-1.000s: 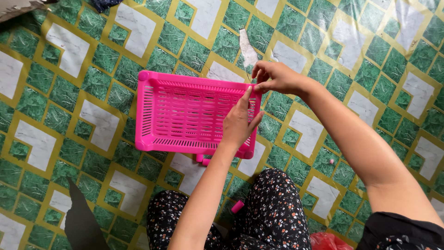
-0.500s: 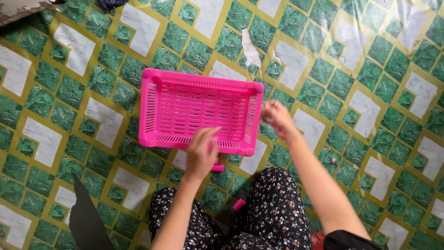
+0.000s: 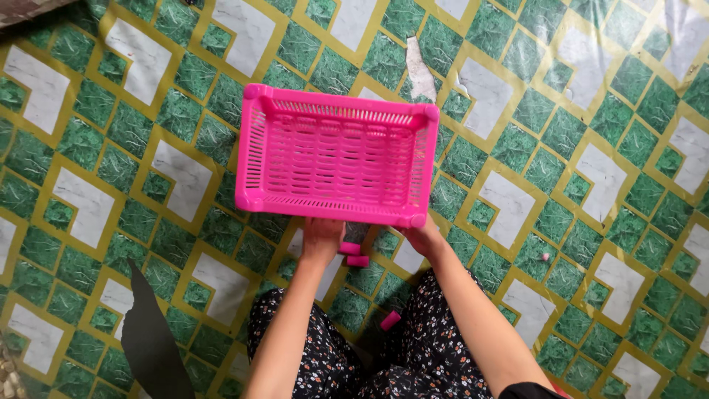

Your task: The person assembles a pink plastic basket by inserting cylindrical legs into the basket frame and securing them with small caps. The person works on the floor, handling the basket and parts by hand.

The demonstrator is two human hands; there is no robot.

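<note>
Gripping pink basket point(image 3: 336, 164) near edge

Both forearms stretched forward from the lap, roughly parallel and close together. Left hand point(image 3: 322, 238) palm down, fingers tucked forward out of sight. Right hand point(image 3: 424, 238) likewise reaching forward, fingers mostly hidden, wrist straight. Bare arms, knees bent below.

A single head-worn view is aimed almost straight down at the patterned floor point(image 3: 583, 111). The pink basket point(image 3: 336, 162) is framed near centre at close range, with the wearer's lap at the bottom edge.
</note>
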